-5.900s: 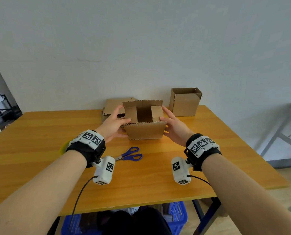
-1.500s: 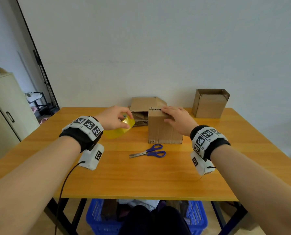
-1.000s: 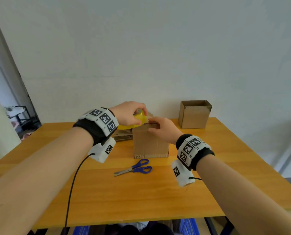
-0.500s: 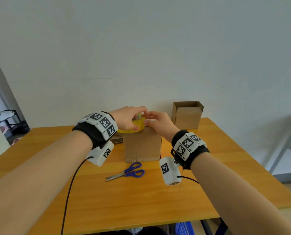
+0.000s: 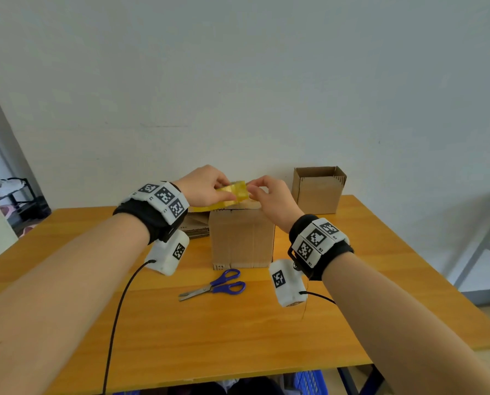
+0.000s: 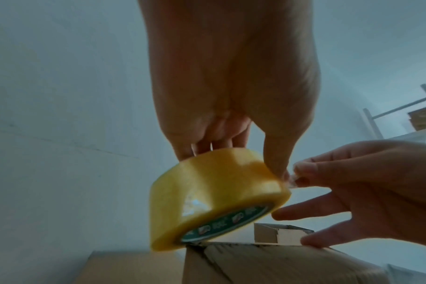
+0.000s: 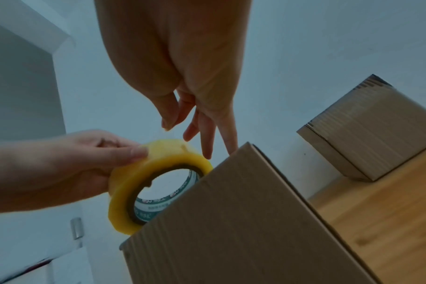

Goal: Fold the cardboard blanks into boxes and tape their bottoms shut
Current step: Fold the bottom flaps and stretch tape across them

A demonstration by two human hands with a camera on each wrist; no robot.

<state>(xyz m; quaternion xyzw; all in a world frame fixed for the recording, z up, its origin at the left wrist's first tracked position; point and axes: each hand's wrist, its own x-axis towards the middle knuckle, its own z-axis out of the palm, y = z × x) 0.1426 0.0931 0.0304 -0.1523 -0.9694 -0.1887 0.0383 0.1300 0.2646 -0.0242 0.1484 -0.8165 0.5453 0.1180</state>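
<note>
The folded cardboard box (image 5: 242, 238) stands on the bench (image 5: 352, 295) with its flapped bottom up, directly beneath both hands. The left hand (image 5: 202, 188) grips the yellow tape roll (image 5: 232, 192) above the box's left top edge. The right hand (image 5: 272, 199), just beside it, pinches at the roll's free end (barely visible), so the strip should pull rightward across the seam.
</note>
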